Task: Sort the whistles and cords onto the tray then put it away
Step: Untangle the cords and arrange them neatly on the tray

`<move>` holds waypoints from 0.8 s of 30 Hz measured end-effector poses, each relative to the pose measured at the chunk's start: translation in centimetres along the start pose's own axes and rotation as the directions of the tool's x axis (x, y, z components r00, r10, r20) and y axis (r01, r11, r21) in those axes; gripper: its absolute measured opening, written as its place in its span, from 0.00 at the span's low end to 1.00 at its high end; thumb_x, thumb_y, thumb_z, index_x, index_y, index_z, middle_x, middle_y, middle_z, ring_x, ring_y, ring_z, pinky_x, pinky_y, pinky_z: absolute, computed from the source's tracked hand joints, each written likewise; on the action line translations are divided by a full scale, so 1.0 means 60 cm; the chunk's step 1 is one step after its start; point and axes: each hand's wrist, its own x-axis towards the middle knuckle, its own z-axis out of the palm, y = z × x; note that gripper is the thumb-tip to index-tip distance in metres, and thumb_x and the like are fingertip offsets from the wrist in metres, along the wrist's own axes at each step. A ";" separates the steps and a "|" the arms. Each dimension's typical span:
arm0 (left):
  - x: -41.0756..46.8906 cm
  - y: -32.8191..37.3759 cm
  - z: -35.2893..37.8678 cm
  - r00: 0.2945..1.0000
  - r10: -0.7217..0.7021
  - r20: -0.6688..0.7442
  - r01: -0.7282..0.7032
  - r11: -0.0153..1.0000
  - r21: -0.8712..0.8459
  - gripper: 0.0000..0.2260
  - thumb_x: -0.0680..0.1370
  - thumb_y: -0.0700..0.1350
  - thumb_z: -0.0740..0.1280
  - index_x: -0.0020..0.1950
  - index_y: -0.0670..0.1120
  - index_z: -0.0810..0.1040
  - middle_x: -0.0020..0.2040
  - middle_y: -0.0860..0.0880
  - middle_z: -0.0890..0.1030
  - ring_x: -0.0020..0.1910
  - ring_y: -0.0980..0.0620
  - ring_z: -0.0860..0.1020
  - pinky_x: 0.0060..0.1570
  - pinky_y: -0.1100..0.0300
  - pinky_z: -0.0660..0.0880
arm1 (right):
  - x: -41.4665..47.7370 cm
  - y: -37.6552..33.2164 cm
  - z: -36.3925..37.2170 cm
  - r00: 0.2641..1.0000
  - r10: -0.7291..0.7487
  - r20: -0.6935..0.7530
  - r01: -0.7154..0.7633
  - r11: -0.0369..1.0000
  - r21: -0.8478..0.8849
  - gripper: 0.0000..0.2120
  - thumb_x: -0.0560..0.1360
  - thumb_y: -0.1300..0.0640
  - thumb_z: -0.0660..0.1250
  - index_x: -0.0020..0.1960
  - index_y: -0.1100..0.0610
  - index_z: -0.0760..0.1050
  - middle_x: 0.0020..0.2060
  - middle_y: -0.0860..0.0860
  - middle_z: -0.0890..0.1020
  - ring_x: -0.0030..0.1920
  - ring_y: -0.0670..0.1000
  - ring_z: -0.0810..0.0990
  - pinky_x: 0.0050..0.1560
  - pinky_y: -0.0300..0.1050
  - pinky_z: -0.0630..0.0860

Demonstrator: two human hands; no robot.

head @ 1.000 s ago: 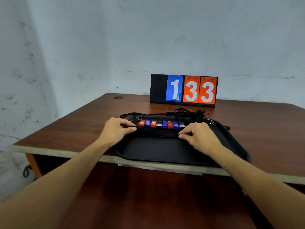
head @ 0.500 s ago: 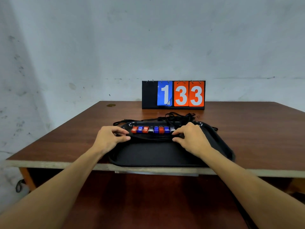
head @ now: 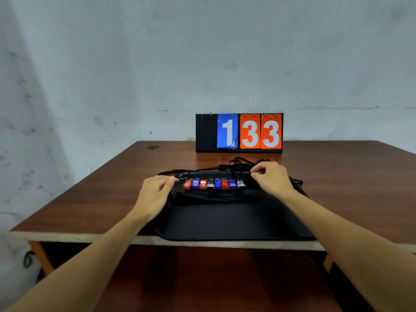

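Pinching the black cords (head: 238, 165), the right hand (head: 273, 179) sits at the 2 o'clock corner of the tray (head: 225, 221), thumb & forefinger closed on a strand, other fingers curled. Prob. it's there to draw the loose tangle in, since that heap spills over the rim at 1 o'clock onto the table (head: 108, 190).

Left hand (head: 155, 194) lies at the 10 o'clock corner, fingertips at the rim. It looks like a brace vs. sliding, but can't tell if it holds a cord end or just rests.

Whistles (head: 213, 184) are on the tray, lined side by side along its 12 o'clock edge. They're small, blocky, glossy plastic in red & blue, w/ a couple of grey metallic-looking ones. Just to 6 o'clock of them, a flat bundle of cords lies straightened across.

Cords are thin, limp & matte, so apt to snag. Tray is black & shallow w/ rounded corners and a dull finish. Its 6 o'clock edge sits at the table's lip, handy for lifting.

Flip scoreboard (head: 238, 132) reading 133 stands at 12 o'clock.
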 end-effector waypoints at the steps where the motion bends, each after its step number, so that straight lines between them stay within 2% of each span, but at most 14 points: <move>1: 0.004 -0.005 0.000 1.000 -0.006 -0.001 0.006 1.000 0.013 0.13 0.81 0.50 0.58 0.56 0.52 0.81 0.58 0.52 0.79 0.64 0.50 0.71 0.66 0.49 0.67 | 0.009 -0.001 0.007 0.999 0.007 0.037 -0.007 1.000 -0.014 0.05 0.76 0.59 0.67 0.48 0.54 0.82 0.47 0.49 0.82 0.48 0.45 0.78 0.51 0.39 0.72; 3: 0.008 -0.009 0.001 0.999 -0.035 0.005 0.034 0.999 0.028 0.12 0.81 0.47 0.59 0.57 0.51 0.80 0.58 0.52 0.77 0.66 0.48 0.69 0.69 0.48 0.64 | 0.022 -0.002 0.021 0.997 0.011 0.072 -0.008 0.999 -0.034 0.05 0.76 0.56 0.68 0.47 0.54 0.82 0.46 0.49 0.83 0.49 0.47 0.80 0.51 0.41 0.74; 6: 0.008 -0.006 0.003 0.996 -0.089 -0.003 0.089 0.995 0.039 0.09 0.80 0.45 0.62 0.56 0.50 0.80 0.56 0.52 0.71 0.66 0.49 0.64 0.68 0.55 0.61 | 0.039 -0.013 0.042 0.995 -0.010 0.100 0.018 0.996 -0.087 0.09 0.75 0.51 0.69 0.49 0.55 0.82 0.47 0.51 0.84 0.48 0.48 0.80 0.54 0.47 0.78; 9: 0.007 -0.007 0.001 0.985 -0.166 -0.047 0.164 0.986 -0.044 0.07 0.77 0.42 0.65 0.49 0.52 0.81 0.54 0.52 0.68 0.64 0.50 0.64 0.70 0.49 0.61 | 0.054 -0.030 0.060 0.999 -0.040 -0.007 0.039 0.997 -0.073 0.10 0.74 0.48 0.69 0.48 0.55 0.81 0.45 0.50 0.83 0.46 0.48 0.80 0.54 0.49 0.79; 11: 0.006 -0.007 0.000 0.978 -0.198 -0.062 0.191 0.976 -0.108 0.08 0.77 0.41 0.65 0.46 0.53 0.81 0.52 0.53 0.67 0.63 0.49 0.66 0.70 0.49 0.62 | 0.063 -0.040 0.070 0.997 -0.033 -0.073 0.029 0.998 -0.063 0.12 0.73 0.46 0.70 0.47 0.54 0.81 0.44 0.50 0.83 0.46 0.48 0.80 0.54 0.50 0.78; 14: 0.005 0.000 -0.002 0.978 -0.202 -0.058 0.194 0.973 -0.121 0.09 0.76 0.40 0.64 0.45 0.52 0.81 0.53 0.50 0.68 0.60 0.50 0.68 0.68 0.55 0.63 | 0.079 -0.048 0.081 0.997 0.049 0.051 -0.037 0.974 -0.223 0.15 0.70 0.44 0.72 0.47 0.54 0.81 0.44 0.50 0.82 0.49 0.50 0.79 0.58 0.52 0.73; 17: 0.005 0.000 -0.001 0.980 -0.195 -0.043 0.190 0.977 -0.095 0.09 0.76 0.40 0.64 0.44 0.52 0.81 0.51 0.51 0.69 0.59 0.49 0.70 0.64 0.56 0.65 | 0.086 -0.051 0.088 0.985 0.131 0.116 -0.088 0.942 -0.325 0.13 0.69 0.49 0.74 0.50 0.55 0.81 0.45 0.51 0.83 0.52 0.52 0.78 0.56 0.51 0.69; 20: 0.006 -0.002 -0.002 0.982 -0.184 -0.048 0.179 0.979 -0.095 0.10 0.76 0.40 0.63 0.43 0.52 0.81 0.50 0.51 0.70 0.57 0.47 0.70 0.63 0.55 0.66 | 0.083 -0.055 0.087 0.997 0.060 0.042 -0.048 0.966 -0.254 0.09 0.72 0.50 0.72 0.48 0.54 0.83 0.48 0.50 0.83 0.55 0.52 0.77 0.59 0.52 0.66; 24: 0.005 -0.002 0.001 0.991 -0.137 0.002 0.137 0.990 -0.033 0.08 0.78 0.42 0.63 0.48 0.53 0.80 0.49 0.52 0.68 0.58 0.51 0.66 0.62 0.58 0.63 | 0.069 -0.082 0.053 0.981 -0.001 -0.194 -0.004 1.000 -0.026 0.08 0.75 0.51 0.69 0.53 0.52 0.80 0.54 0.49 0.81 0.60 0.52 0.74 0.61 0.52 0.61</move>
